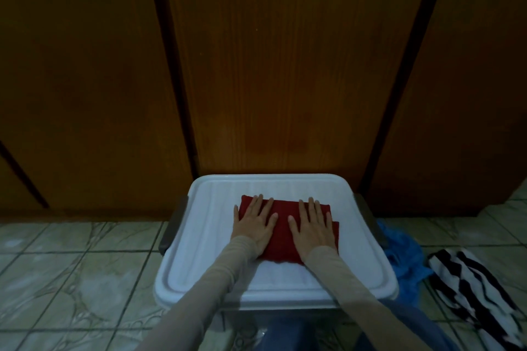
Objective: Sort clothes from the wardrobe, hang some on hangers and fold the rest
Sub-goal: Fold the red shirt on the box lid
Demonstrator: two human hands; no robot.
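no brand, label or readable writing is seen on anything in view. a red garment (pixel 285 232) is shown folded into a compact, thick rectangle with a stepped right edge, and it lies flat at the middle of the white lid (pixel 216 253) of a storage box. on the lid, the left hand (pixel 254 222) is laid flat on the garment's left half and the right hand (pixel 313 226) on its right half, fingers straight and spread, nothing being gripped or pinched. both forearms are covered by beige sleeves (pixel 216 273). to the right of the lid, a crumpled blue cloth (pixel 406 258) is partly hidden by the lid's edge, and further right a black-and-white striped cloth (pixel 470 288) is cut off by the picture's border. behind the lid stand dark wooden wardrobe doors (pixel 271 65), dimly lit. dark handles (pixel 172 225) are seen at the lid's sides. below the lid, the box body and blue fabric are hard to make out.
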